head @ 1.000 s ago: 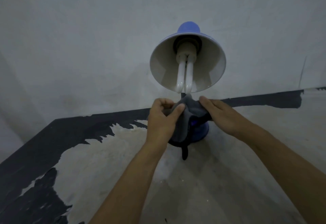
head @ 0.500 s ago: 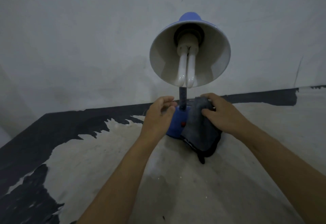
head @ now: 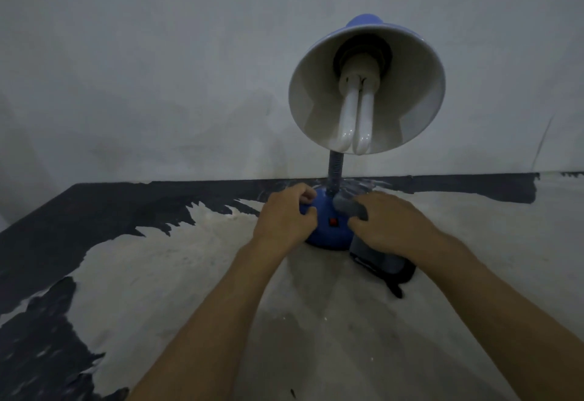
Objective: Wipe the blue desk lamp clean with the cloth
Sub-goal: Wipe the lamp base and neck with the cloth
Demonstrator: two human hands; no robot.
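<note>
Head view: the lamp [head: 331, 226] stood on the tabletop [head: 189, 274] by the wall. The left hand [head: 286, 215] clasped its base; the right hand [head: 390, 225], grip closed on the cloth [head: 379, 261], rubbed the base's right side. Shade and neck probably remained unwiped. Blue shell, white inside.

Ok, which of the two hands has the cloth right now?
The right hand: it presses the grey cloth against the right side of the blue lamp base. The left hand grips the base's other side bare.
</note>
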